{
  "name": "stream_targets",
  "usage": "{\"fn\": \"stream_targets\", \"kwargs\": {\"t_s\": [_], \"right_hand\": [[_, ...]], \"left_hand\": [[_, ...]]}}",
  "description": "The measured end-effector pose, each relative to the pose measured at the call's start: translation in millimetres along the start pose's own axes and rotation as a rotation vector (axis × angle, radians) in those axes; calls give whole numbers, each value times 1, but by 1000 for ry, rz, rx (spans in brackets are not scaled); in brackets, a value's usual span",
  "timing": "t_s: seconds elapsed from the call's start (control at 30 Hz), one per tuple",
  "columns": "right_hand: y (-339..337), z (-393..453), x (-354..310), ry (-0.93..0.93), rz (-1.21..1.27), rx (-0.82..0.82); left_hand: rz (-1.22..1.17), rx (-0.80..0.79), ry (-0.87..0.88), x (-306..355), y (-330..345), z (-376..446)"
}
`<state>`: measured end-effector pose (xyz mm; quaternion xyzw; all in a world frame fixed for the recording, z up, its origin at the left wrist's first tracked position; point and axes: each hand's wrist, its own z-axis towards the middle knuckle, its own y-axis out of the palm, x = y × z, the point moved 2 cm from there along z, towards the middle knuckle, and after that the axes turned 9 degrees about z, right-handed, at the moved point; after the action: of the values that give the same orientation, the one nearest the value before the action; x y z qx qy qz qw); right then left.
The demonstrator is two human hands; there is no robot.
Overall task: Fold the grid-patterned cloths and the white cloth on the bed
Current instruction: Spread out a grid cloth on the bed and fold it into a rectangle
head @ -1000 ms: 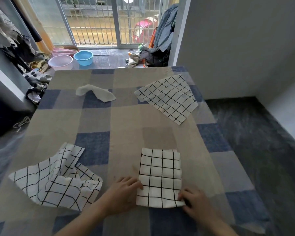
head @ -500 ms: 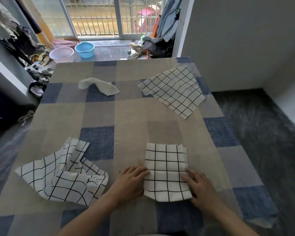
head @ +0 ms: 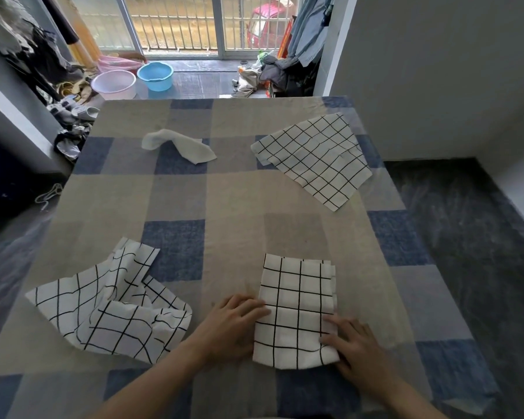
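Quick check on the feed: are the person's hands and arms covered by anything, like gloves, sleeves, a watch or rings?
Nothing shows. The left hand and right hand are bare, with no gloves, rings or watch visible. Both forearms are uncovered down to the frame's bottom edge, so no sleeve is in view.

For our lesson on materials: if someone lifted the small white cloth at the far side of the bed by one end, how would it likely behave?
The white cloth would probably droop limply, since it already lies twisted and bunched on the bed. It looks thin and small, so it is likely light. It seems unlikely to slide far if pushed; soft fabric on a woven cover tends to crumple instead.
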<state>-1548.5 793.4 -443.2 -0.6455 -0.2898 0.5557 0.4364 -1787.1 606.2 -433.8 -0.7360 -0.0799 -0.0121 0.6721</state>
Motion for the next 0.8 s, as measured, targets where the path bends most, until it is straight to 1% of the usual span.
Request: {"fn": "stream_targets", "kwargs": {"t_s": [0.13, 0.27, 0.33, 0.43, 0.53, 0.63, 0.73, 0.8], "right_hand": [[3, -4, -2, -37, 22, 63], [3, -2, 5, 70, 4, 23], [2, 3, 8, 110, 13, 11], [1, 12, 11, 168, 166, 96], [-5, 23, 13, 312, 397, 147], [-8, 31, 17, 442, 503, 181], [-10, 35, 22, 577, 548, 224], [-9, 40, 24, 617, 480, 222]], "left_hand": [[-61, 51, -46, -2, 3, 1], [-117, 101, -58, -8, 5, 6], [-138, 98, -61, -9, 3, 9], [-127, 93, -61, -9, 2, 12], [-205, 102, -107, -14, 8, 15], [-274, 93, -129, -19, 8, 20], [-399, 127, -274, -16, -3, 27], [-457, 120, -387, -16, -6, 32]]}}
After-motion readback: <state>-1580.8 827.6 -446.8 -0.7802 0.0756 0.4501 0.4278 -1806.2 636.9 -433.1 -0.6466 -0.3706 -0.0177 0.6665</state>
